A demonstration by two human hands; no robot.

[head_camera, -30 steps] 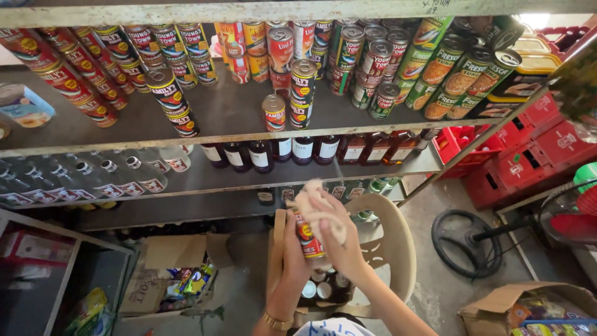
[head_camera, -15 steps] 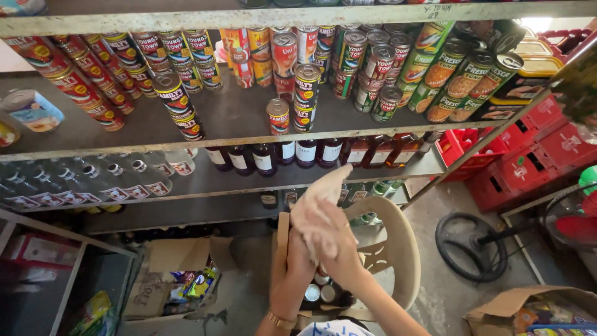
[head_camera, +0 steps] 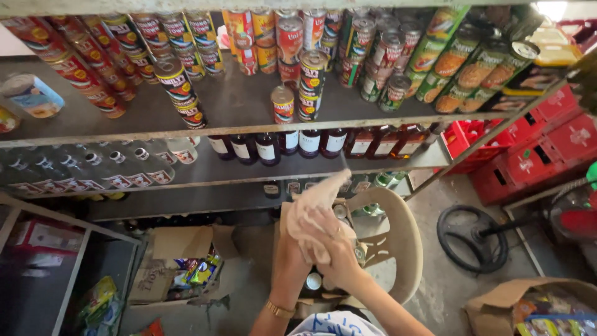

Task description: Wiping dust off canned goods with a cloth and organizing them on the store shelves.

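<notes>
My two hands are together in front of me, over a beige plastic chair. A pale cloth lies wrapped over them, held by my right hand, which presses it against what my left hand grips. That object, a small red-labelled can in the earlier frames, is now hidden under the cloth. Below my hands an open cardboard box on the chair holds more cans. A gold bracelet is on my left wrist. Two short stacks of cans stand at the front edge of the shelf above.
A metal shelf unit carries several rows of cans on top, with dark bottles and clear bottles below. Red crates stand right, beside a black fan base. Open cardboard boxes sit on the floor.
The red-labelled can seen in my left hand a second ago is now covered by the cloth. My hands have moved slightly lower and the cloth has been wrapped round.
</notes>
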